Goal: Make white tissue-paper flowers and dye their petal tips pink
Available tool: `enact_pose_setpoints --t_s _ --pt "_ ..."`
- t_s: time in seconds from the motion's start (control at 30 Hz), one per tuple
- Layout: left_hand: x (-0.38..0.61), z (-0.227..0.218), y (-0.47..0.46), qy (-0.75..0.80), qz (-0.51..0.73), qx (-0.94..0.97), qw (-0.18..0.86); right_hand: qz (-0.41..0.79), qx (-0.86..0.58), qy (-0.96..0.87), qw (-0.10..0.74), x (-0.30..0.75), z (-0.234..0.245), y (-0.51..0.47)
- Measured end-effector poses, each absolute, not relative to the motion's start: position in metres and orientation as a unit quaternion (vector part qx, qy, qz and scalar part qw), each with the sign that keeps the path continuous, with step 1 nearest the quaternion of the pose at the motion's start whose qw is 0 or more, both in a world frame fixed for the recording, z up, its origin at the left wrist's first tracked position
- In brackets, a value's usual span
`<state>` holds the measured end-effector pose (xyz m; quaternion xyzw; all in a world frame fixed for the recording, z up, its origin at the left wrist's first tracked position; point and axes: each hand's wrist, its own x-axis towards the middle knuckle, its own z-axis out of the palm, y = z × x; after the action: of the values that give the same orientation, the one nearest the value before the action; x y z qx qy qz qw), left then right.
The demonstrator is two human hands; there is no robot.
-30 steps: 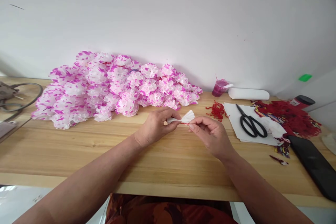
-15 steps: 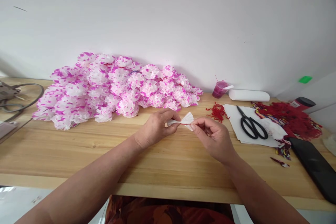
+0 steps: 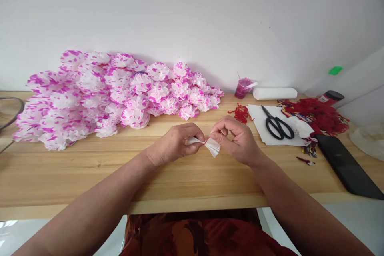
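Observation:
Between thumb and fingers, my left hand (image 3: 183,141) pinches a pleated strip of white paper (image 3: 212,148) at its middle. The paper's near end fans out toward the right, and a red thread (image 3: 206,141) crosses its narrow waist. My right hand (image 3: 235,139) is closed in a pinch on the red thread, just right of the waist. Both hands are held over the wooden table (image 3: 180,184). Behind them lies a large heap of white paper flowers (image 3: 135,88) with magenta-tinged edges.
On the right, black scissors (image 3: 276,125) lie on white paper sheets (image 3: 259,122). Near them are red thread scraps (image 3: 241,113), a cup of purple liquid (image 3: 242,88), a white roll (image 3: 275,93), a red yarn pile (image 3: 321,116) and a black phone (image 3: 348,164).
The paper's fanned end has turned from pointing up to pointing down and right. My right hand has carried the red thread around and up. The view has shifted a little to the right.

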<state>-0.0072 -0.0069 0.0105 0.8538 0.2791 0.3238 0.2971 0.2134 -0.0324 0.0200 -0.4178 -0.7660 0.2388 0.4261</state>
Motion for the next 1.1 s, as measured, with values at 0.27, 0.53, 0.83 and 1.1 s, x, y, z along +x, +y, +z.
enact_pose_setpoints --t_s 0.27,0.53,0.83,1.1 --pt "-0.002 0.016 -0.013 0.261 0.333 0.770 0.477 0.465 -0.442 -0.630 0.437 0.209 0.008 -0.023" --pt "-0.001 0.005 -0.001 0.350 0.434 0.660 0.504 0.448 -0.438 -0.643 0.441 0.192 -0.007 -0.029" --pt "0.004 0.000 -0.003 0.460 0.445 0.697 0.324 0.106 -0.432 -0.796 0.411 0.184 -0.013 -0.046" --pt "-0.001 -0.001 -0.004 0.406 0.388 0.809 0.176 0.013 -0.395 -0.835 0.383 0.193 -0.005 -0.046"
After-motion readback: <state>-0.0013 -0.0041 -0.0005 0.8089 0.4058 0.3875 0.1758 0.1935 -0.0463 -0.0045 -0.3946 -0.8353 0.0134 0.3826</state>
